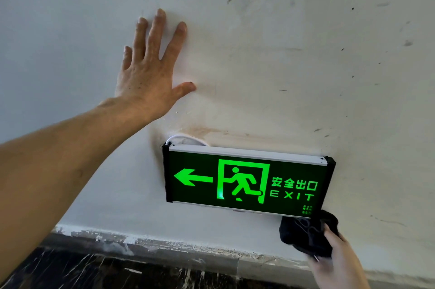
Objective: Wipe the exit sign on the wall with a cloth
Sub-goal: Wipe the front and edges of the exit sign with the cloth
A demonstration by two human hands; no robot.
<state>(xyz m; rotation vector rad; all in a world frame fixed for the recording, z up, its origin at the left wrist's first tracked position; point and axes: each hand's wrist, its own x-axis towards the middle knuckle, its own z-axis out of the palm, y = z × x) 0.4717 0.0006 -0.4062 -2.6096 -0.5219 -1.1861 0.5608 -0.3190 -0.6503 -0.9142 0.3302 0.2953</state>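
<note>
A lit green exit sign [247, 180] with a left arrow, a running figure and the word EXIT hangs low on the white wall, framed in silver and black. My right hand [339, 262] grips a bunched black cloth [308, 234] that touches the sign's lower right corner. My left hand [150, 72] lies flat on the wall above and left of the sign, fingers spread, holding nothing.
The white wall [306, 53] is scuffed with dark marks and a brownish stain above the sign. A white cable [186, 139] loops out of the sign's top left. A grey paint-splashed skirting [164, 248] and dark marble floor [94, 272] run below.
</note>
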